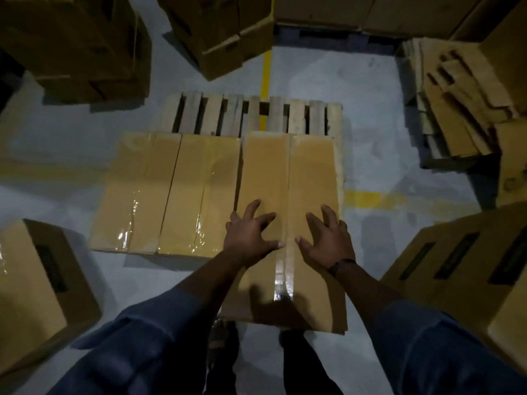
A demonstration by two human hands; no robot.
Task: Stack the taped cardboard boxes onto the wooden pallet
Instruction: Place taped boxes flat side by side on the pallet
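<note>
Pressing down flat, both hands rest on top of the nearest taped box (pixel 288 195), which lies on the wooden pallet (pixel 251 114) and overhangs its near edge toward 6 o'clock. The left hand (pixel 246 236) sits left of the box's centre tape seam, the right hand (pixel 328 240) right of it; the fingers (pixel 253 208) of each are spread apart and lie on the cardboard, gripping nothing. Both thumbs point inward at the seam and nearly meet across it.

At 9 o'clock from this box, 2 more taped boxes (pixel 168 192) lie side by side on the pallet, touching each other and the first. Bare slats show only at 12 o'clock.

Much is hard to read in the dim light. The pallet's near part is hidden under the boxes. Blue sleeves (pixel 137 337) cover the forearms and hide part of the box's near end. Cartons at 8 o'clock (pixel 34 286) and 4 o'clock (pixel 470 275) are cut off by the frame; their dark side labels are unreadable. Stacks at 11 o'clock are little more than shadow.

The boxes are plain brown corrugated card, long and rectangular, with glossy clear tape that glints. The pallet wood is pale and rough. Flattened, torn cardboard sheets (pixel 456 104) lie heaped at 2 o'clock on the grey floor (pixel 71 132), which carries yellow painted lines (pixel 266 69).
</note>
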